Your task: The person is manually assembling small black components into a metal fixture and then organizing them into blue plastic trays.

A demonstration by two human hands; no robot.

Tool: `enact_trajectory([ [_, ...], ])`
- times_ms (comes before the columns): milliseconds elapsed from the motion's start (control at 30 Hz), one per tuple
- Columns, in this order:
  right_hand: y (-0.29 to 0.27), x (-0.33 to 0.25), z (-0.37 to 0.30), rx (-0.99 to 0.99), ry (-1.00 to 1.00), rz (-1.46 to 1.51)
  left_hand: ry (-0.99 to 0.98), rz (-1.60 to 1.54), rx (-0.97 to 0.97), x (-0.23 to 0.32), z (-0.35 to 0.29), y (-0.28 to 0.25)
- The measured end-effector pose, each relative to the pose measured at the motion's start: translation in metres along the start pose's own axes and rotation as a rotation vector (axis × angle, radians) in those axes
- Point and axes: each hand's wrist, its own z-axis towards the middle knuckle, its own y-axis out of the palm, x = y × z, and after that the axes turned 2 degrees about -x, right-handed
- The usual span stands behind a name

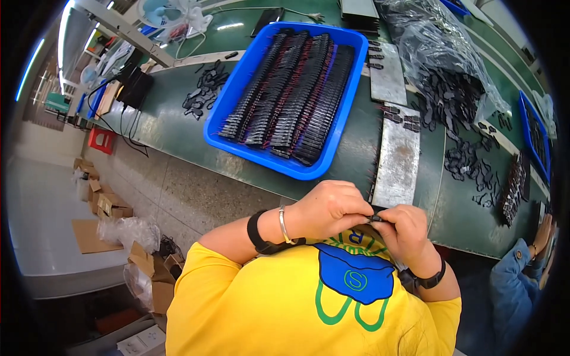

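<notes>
Close to my chest, at the table's near edge, my left hand (339, 206) and my right hand (405, 230) meet fingertip to fingertip. Between them they pinch a small black part (375, 218), mostly covered by the fingers, so its exact kind is hidden. Just beyond the hands lies a scuffed metal plate (396, 163) with a few small black pieces (409, 123) at its far end. Left of the plate is a blue tray (309, 172) packed with rows of slim black parts (285, 89) showing thin red wires.
Loose black pieces (205, 89) lie left of the tray. On the right, a clear plastic bag (442, 41) spills a heap of black parts (448, 98) onto the green table (427, 184). A co-worker's blue sleeve (513, 279) shows at far right. Cardboard boxes (113, 204) stand on the floor at left.
</notes>
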Motion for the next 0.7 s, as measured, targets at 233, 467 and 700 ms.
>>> enact_trajectory([
  [233, -0.006, 0.002, 0.011, -0.074, 0.047, 0.158, -0.074, 0.280, 0.040, 0.007, -0.017, -0.051],
  [467, -0.017, 0.012, -0.003, -0.020, 0.104, 0.081, -0.296, 0.711, -0.003, -0.020, -0.033, -0.122],
  [700, -0.032, 0.012, -0.013, 0.032, 0.133, -0.013, -0.361, 0.727, -0.225, -0.027, -0.027, -0.134],
])
